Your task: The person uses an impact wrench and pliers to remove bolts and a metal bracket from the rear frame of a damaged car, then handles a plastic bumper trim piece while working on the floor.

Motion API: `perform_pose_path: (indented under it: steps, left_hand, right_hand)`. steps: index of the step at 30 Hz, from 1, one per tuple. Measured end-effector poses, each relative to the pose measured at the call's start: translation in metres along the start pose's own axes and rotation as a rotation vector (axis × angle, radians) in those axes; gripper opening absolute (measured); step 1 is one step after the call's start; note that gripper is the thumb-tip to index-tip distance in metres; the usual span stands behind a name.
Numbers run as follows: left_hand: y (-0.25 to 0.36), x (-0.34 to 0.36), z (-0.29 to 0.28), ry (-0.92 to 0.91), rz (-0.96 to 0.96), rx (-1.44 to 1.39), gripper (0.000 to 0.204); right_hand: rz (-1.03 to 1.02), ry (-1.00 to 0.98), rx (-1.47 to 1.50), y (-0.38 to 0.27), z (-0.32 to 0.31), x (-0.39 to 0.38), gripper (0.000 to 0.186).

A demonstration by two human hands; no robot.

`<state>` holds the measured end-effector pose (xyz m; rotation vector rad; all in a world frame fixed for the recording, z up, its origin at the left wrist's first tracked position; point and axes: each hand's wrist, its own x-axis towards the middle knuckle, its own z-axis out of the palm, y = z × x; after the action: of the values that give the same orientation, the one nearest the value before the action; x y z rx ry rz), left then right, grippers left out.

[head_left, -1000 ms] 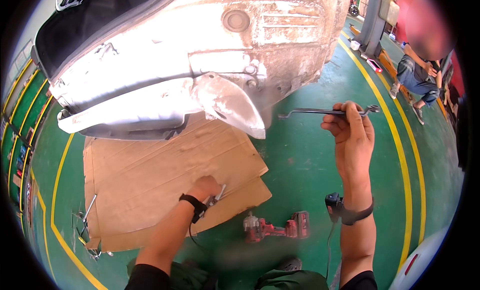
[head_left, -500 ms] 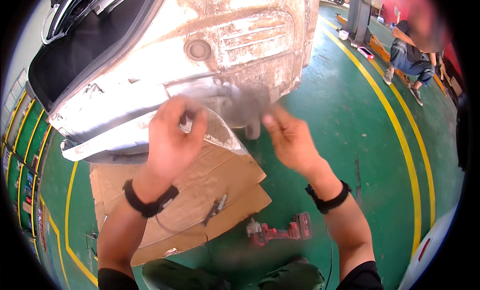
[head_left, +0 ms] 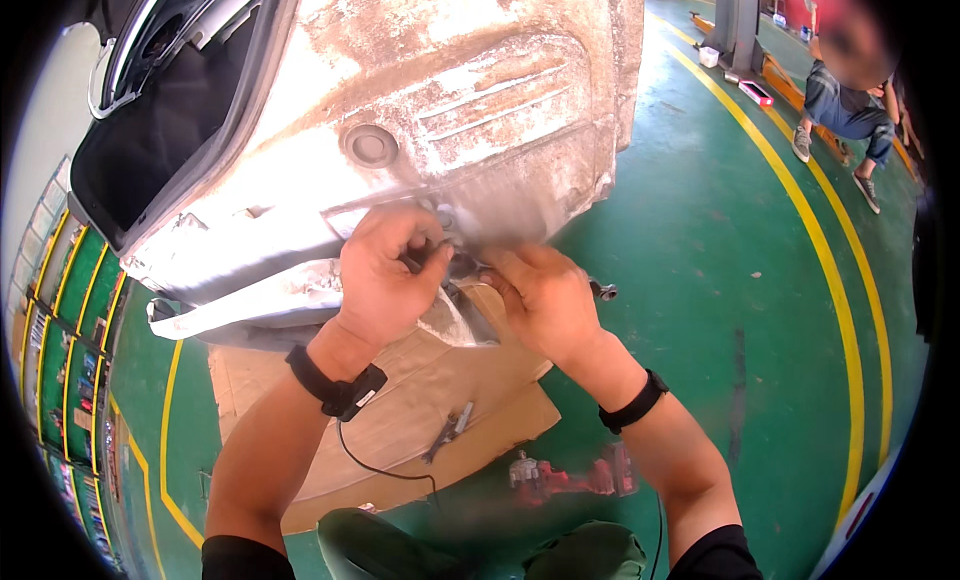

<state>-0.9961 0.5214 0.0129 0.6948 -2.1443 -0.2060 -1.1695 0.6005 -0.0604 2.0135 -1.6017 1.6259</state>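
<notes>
The pale, dirt-stained car body [head_left: 490,130] fills the upper middle, with a bent white metal strip [head_left: 250,300] along its lower edge. My left hand [head_left: 395,275] is at that edge, thumb and fingers curled into a pinch. Close beside it, my right hand [head_left: 545,305] is closed too, its fingertips toward the left ones. Between the fingertips is a small dark part [head_left: 463,267], too hidden to name. A short metal end [head_left: 604,291] shows just past my right hand; whether I hold it cannot be seen.
Cardboard [head_left: 300,420] lies on the green floor below, with a small metal tool [head_left: 449,433] on it. A red cordless power tool [head_left: 572,474] lies near my knees. Shelving [head_left: 75,350] stands at left. Another person [head_left: 850,110] squats at the far right near a lift post [head_left: 737,30].
My right hand has come in toward the left one, and the fingertips now nearly meet at the panel's edge. The dark blur by my right hand has thinned. The view has shifted slightly.
</notes>
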Motion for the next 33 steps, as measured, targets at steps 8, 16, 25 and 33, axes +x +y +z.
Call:
perform_pose_path:
  steps: [8,16,25,33]
  left_hand:
    - [0.019,-0.002,0.011,-0.058,-0.121,0.275,0.021]
    - [0.026,0.005,0.014,-0.041,-0.292,0.296,0.023]
    - [0.031,0.003,0.017,0.040,-0.350,0.265,0.025]
    - [0.030,0.000,0.021,0.065,-0.375,0.242,0.025]
  right_hand:
    - [-0.019,-0.090,-0.186,0.012,-0.016,0.013,0.020]
    - [0.138,0.004,-0.084,0.044,-0.038,-0.006,0.031]
    - [1.251,1.112,1.406,0.159,-0.017,-0.108,0.034]
    - [0.591,0.720,1.806,0.092,-0.033,-0.016,0.031]
